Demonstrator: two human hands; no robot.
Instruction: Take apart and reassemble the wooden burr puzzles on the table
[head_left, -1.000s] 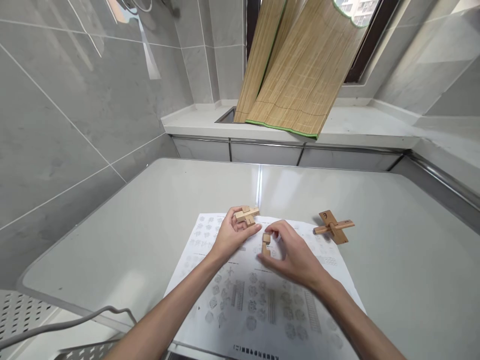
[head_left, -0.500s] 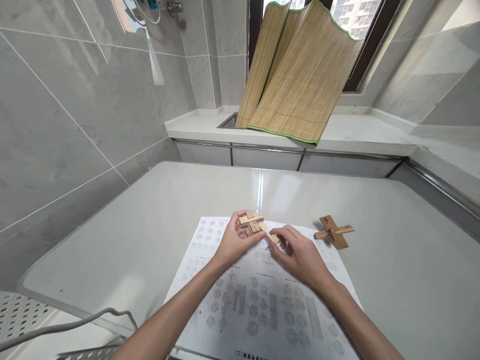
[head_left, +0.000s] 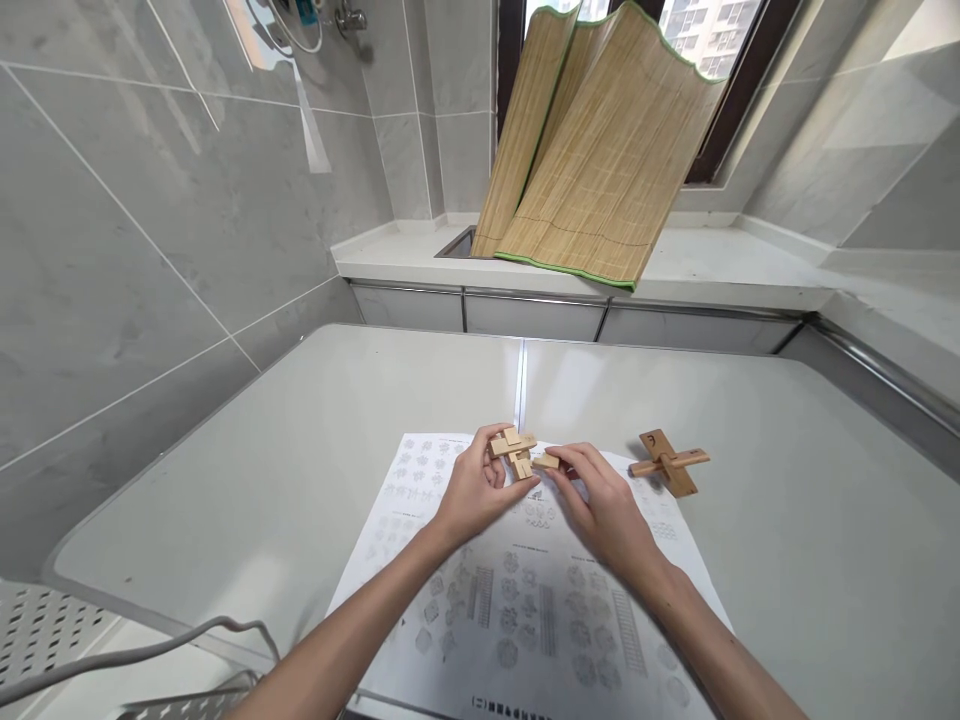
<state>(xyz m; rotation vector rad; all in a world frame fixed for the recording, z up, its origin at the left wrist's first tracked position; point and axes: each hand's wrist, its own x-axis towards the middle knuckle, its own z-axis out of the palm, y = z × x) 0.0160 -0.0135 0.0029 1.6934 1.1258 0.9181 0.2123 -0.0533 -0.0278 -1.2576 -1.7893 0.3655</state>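
My left hand (head_left: 480, 485) is closed around a cluster of interlocked light wooden pieces (head_left: 516, 448), held above the top of a printed sheet (head_left: 495, 600). Between the thumb and fingers of my right hand (head_left: 596, 495) is a small wooden piece (head_left: 546, 461), its left end close beside the cluster. Whether the two touch is too small to tell. To the right of my right hand, a darker wooden cross-shaped assembly (head_left: 667, 463) rests at the sheet's upper right edge.
The sheet lies on a pale table (head_left: 300, 450) with a seam down its middle. Behind stands a white ledge (head_left: 697, 265) with a bamboo mat (head_left: 592, 150) draped over it. A grey cable (head_left: 150, 645) runs at the lower left.
The cluster in my left hand has turned and shifted slightly right. The small piece in my right hand has risen a little and now lies more level.
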